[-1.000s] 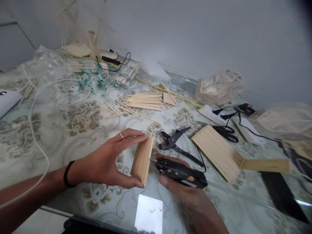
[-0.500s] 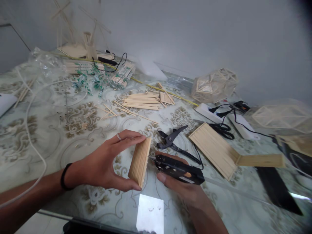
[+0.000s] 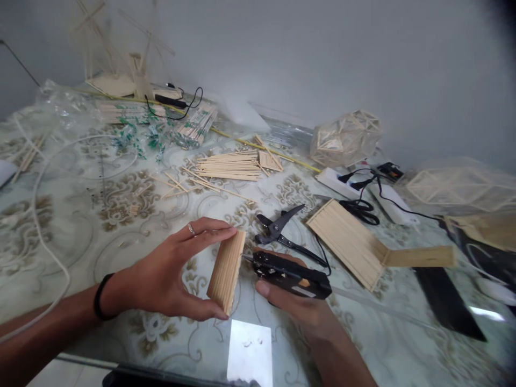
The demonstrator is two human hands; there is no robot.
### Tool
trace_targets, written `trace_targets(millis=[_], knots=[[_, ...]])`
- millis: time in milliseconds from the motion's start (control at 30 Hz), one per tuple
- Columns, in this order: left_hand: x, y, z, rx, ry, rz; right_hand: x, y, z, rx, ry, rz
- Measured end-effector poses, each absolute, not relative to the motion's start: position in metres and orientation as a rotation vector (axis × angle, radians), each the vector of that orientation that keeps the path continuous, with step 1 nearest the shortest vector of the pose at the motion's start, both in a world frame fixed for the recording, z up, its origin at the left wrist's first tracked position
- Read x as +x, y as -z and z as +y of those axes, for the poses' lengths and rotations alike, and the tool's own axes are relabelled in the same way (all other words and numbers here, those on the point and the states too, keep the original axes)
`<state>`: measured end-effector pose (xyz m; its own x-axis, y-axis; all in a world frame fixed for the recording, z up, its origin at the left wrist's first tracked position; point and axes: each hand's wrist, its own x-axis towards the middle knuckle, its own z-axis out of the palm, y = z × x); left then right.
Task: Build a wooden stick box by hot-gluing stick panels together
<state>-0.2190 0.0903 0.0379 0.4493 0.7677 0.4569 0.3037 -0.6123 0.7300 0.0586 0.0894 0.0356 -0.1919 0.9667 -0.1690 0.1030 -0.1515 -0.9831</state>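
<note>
My left hand (image 3: 173, 269) grips a small panel of pale wooden sticks (image 3: 226, 274) by its two ends, thumb at the near end and fingers at the far end. The panel is tilted up above the table. In my right hand (image 3: 298, 306) is a black hot glue gun (image 3: 291, 275), its metal nozzle pointing left at the panel's right edge, near the far end. Whether the nozzle touches the edge I cannot tell. Just beyond the glue gun lie black cutting pliers (image 3: 276, 231). A larger stick panel (image 3: 346, 242) with an upright side piece (image 3: 419, 257) stands to the right.
Loose sticks (image 3: 229, 165) lie mid-table, with bagged sticks (image 3: 197, 126) behind. Power strips (image 3: 341, 184) and black cables (image 3: 360, 210) are at the right, near stick-frame models (image 3: 346, 138). A white cable (image 3: 42, 226) runs along the left. The glass table edge (image 3: 84, 361) is near me.
The nozzle has moved slightly along the panel's edge, toward its far end. My left hand keeps its hold on the panel. The whole view has shifted a little.
</note>
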Motion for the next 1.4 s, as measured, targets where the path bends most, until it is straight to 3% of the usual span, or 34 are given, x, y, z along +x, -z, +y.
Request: trace_targets(millis=[1400], knots=[[-0.221, -0.0421, 0.0875, 2.146, -0.987, 0.901, 0.0573, -0.0388, 0.0956, -1.324, -1.449, -1.337]])
